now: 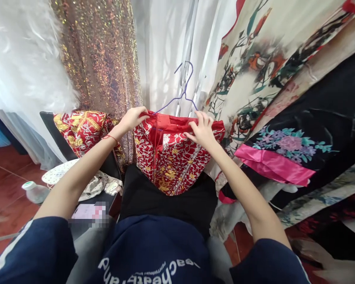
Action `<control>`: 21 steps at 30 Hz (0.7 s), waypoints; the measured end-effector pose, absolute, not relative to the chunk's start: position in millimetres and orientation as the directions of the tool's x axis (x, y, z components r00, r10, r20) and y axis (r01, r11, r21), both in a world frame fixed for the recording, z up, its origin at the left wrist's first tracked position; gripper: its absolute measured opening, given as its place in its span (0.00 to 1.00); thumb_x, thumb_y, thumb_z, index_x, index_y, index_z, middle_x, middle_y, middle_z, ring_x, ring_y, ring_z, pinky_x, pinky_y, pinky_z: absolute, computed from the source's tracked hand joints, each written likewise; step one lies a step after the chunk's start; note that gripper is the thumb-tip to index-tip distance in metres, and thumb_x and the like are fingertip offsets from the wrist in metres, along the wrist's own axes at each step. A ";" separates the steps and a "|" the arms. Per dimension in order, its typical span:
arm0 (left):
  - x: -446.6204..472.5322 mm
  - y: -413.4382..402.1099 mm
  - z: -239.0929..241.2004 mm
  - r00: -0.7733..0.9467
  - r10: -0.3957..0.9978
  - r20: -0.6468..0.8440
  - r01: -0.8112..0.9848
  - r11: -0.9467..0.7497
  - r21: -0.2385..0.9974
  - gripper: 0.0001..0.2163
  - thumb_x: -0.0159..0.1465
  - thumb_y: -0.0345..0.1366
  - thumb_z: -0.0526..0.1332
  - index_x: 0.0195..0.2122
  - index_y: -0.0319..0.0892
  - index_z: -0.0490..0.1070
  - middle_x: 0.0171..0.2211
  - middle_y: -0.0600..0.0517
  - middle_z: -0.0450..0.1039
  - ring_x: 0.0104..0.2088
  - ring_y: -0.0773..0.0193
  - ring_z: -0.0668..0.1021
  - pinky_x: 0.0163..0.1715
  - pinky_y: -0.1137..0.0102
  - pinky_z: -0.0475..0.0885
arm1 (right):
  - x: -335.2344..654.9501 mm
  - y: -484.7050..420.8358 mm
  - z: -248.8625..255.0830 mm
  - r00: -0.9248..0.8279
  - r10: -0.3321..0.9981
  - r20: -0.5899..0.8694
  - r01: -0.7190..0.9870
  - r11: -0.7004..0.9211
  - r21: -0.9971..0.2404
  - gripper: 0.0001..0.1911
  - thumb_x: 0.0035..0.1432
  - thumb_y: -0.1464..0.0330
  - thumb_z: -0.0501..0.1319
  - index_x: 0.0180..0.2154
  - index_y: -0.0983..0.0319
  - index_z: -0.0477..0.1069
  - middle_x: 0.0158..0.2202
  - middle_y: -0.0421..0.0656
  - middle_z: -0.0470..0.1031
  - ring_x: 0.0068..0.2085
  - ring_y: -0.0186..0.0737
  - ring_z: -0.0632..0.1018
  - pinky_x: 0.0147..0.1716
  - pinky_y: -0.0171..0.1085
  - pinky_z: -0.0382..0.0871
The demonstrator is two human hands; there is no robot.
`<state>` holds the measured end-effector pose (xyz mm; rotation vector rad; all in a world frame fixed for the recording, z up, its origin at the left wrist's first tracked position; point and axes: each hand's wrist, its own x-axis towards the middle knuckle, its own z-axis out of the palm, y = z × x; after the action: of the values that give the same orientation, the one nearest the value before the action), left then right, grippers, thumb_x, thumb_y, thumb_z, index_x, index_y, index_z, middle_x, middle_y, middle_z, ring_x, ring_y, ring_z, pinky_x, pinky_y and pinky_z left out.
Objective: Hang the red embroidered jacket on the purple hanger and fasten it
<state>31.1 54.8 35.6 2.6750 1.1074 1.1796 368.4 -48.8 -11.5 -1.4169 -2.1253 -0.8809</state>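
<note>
A red garment with gold and silver embroidery (171, 157) hangs from a purple wire hanger (182, 88) in front of me. My left hand (133, 117) is closed on the garment's top left edge at the shoulder. My right hand (202, 129) pinches the red waistband or collar on the right side, fingers curled over the fabric. A thin red string is round my left wrist. The hanger's hook rises above the garment between my hands.
A gold sequin dress (103, 55) and white sheer fabric (165, 47) hang behind. Floral printed robes (284, 79) with a pink band (272, 165) crowd the right. Another red embroidered piece (79, 130) lies on a black chair at left, near a white plate (59, 171) and a bottle (34, 191).
</note>
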 end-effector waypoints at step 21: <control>56.8 33.5 12.7 0.221 0.675 0.704 0.377 -0.725 0.576 0.09 0.70 0.44 0.55 0.37 0.45 0.62 0.29 0.53 0.65 0.29 0.65 0.70 0.34 0.67 0.65 | 258.6 -25.2 41.6 -0.422 0.783 0.457 0.906 0.347 0.241 0.24 0.70 0.71 0.43 0.61 0.69 0.65 0.43 0.55 0.81 0.41 0.48 0.78 0.37 0.41 0.62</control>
<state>56.8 33.5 12.7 2.2166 0.9869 1.5054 258.6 -25.2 41.6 -1.5133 -2.3516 -0.6780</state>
